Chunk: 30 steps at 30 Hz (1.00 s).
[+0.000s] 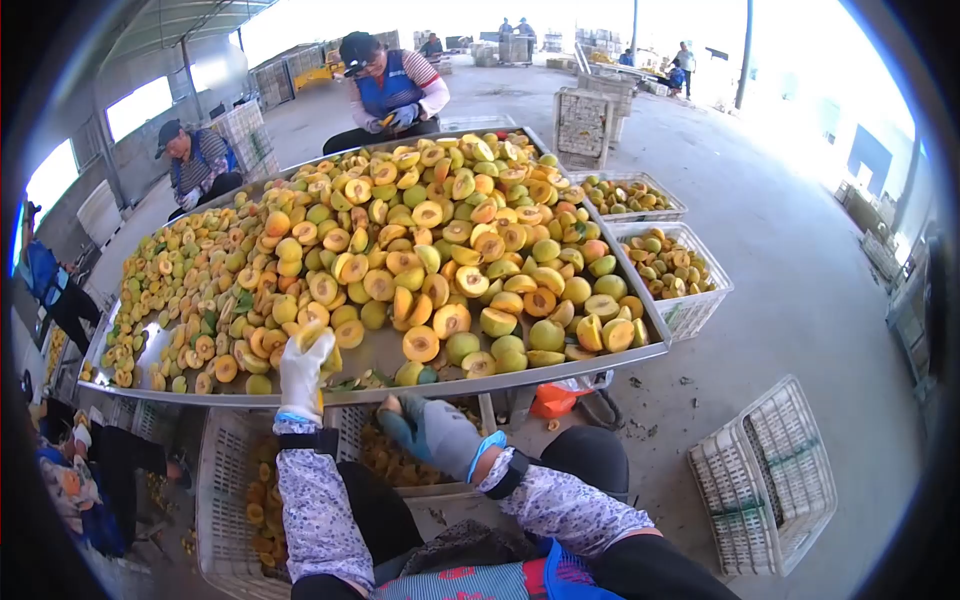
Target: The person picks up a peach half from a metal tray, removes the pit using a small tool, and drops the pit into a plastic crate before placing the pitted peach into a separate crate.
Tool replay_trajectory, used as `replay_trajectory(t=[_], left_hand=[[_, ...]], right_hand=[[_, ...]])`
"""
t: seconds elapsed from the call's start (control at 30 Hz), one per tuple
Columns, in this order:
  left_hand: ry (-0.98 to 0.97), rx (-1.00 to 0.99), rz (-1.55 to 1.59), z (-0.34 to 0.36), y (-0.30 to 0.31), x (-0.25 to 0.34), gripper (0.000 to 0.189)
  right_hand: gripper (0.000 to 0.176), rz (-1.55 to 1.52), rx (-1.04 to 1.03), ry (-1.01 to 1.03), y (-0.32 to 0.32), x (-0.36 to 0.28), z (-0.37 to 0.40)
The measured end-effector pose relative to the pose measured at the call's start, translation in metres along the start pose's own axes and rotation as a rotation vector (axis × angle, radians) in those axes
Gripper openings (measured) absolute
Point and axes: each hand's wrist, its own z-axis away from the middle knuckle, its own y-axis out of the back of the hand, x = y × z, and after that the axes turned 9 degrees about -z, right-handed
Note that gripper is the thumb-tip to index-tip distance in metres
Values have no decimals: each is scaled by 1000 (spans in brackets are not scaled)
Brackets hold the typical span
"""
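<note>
Halved and whole yellow-green peaches [420, 344] are heaped on a metal-rimmed sorting table [480, 388] in front of me. My left hand [306, 368], in a white glove, is at the table's near rim, its fingers closed around what looks like a peach half [330, 356]. Lower and to the right, my right hand [438, 432] wears a grey-blue glove. Its fingers are curled over a crate of peach pieces [395, 462] beneath the rim; whatever they hold is hidden.
A second white crate [222, 480] with peach pieces stands below at left. Two filled crates [690, 312] flank the table's right side. Stacked crates [765, 470] sit on the floor at right. Co-workers [390, 90] are around the far and left sides.
</note>
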Motion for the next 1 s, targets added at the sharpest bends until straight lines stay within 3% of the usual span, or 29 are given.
replay_trajectory(t=[0.17, 0.23, 0.3, 0.37, 0.47, 0.6, 0.63, 0.73, 0.77, 0.83, 1.0], left_hand=[[-206, -309, 483, 49, -30, 19, 36], [-21, -413, 774, 52, -42, 16, 40], [-109, -247, 536, 56, -57, 10, 44], [-14, -228, 627, 55, -60, 4, 44], [-51, -186, 614, 58, -61, -1, 44], [36, -104, 685, 72, -66, 15, 48], [109, -55, 649, 67, -65, 12, 50], [156, -14, 552, 68, -64, 15, 48], [130, -13, 512, 69, -63, 17, 48], [120, -11, 439, 69, -61, 20, 47], [105, 32, 401, 73, -69, 22, 47]], right_hand=[[36, -114, 120, 3, -7, 1, -16], [36, -124, 137, 19, -8, -2, -19], [36, -134, 120, -15, -10, 0, -21], [36, -208, 115, -24, -13, 3, -21], [39, -197, 77, -19, -17, 7, -22], [48, -204, 86, 0, -29, 22, -20], [48, -103, 3, -142, -20, 8, -17], [41, -489, -20, -153, -48, 35, -15], [41, -487, -58, -130, -46, 33, -14], [42, -515, -182, -300, -32, 15, -15], [49, -583, -142, -241, -45, 33, -11]])
